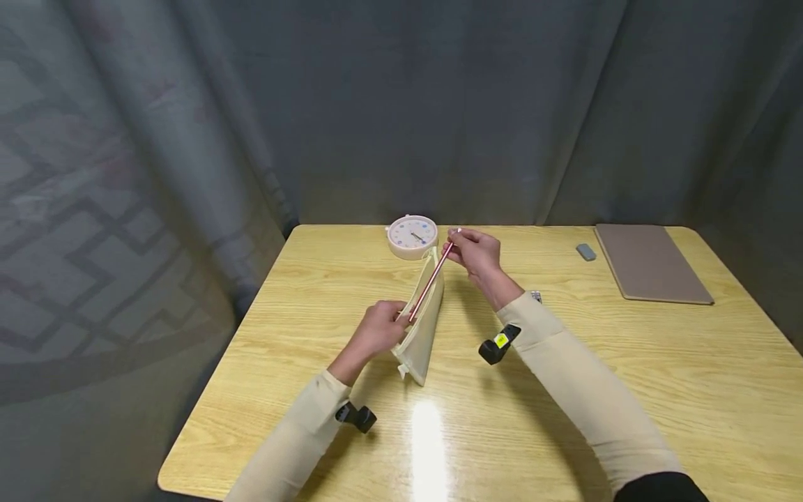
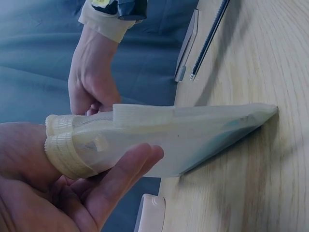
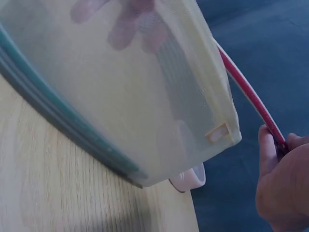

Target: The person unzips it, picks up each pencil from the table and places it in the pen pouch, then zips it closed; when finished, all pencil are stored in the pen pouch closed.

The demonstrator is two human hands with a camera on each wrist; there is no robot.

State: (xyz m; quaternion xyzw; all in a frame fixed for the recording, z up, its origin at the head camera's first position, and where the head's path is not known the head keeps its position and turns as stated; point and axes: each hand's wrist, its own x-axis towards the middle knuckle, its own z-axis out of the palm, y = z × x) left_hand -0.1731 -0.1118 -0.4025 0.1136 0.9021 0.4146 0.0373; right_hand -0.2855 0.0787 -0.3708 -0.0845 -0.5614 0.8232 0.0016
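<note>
A pale cream, see-through zip pouch [image 1: 428,335] stands on its lower edge on the table, its mouth up and parted. My left hand [image 1: 381,328] grips it near the mouth at the near end; some fingers show through the wall in the right wrist view. A dark teal band [image 3: 72,121] runs along its bottom. My right hand [image 1: 478,256] pinches the upper end of a slim red-and-white striped stick [image 1: 436,270], perhaps a pencil. The stick slants down along the pouch's mouth, its lower end near the left hand's fingers.
Behind the pouch lies a round pink clock [image 1: 412,236]. A grey eraser-like block [image 1: 586,252] and a brown notebook [image 1: 652,263] lie at the back right. Partly behind my right sleeve is a small metallic item [image 1: 536,296]. A long dark rod [image 2: 210,38] rests on the table.
</note>
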